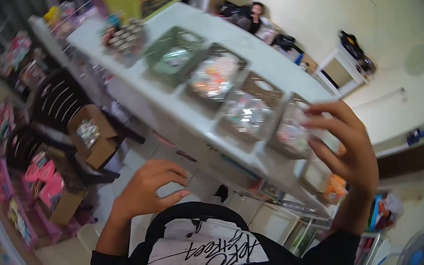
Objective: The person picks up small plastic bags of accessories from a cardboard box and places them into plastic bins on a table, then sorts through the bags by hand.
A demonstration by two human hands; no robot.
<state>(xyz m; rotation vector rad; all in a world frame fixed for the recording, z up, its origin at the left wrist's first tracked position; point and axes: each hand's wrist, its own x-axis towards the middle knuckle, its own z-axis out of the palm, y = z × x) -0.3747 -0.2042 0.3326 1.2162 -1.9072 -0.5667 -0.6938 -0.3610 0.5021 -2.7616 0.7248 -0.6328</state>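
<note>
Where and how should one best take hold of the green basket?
Probably at the far end of the green basket, by the oval opening that looks like a handle, coming from above: the basket stands upright, open-topped, and the shiny packets inside leave that opening clear.

On the table (226, 29) stands a row of baskets (153, 60), and packets (249, 117) lie in them. The right hand (348, 143) is over the right part of this row. At the row's left lies a bundle (126, 39). Left, before the table, a chair (59, 92) bears a cardboard box (103, 153). Behind the table is a person (255, 16); far right, a fan (417, 253).
</note>
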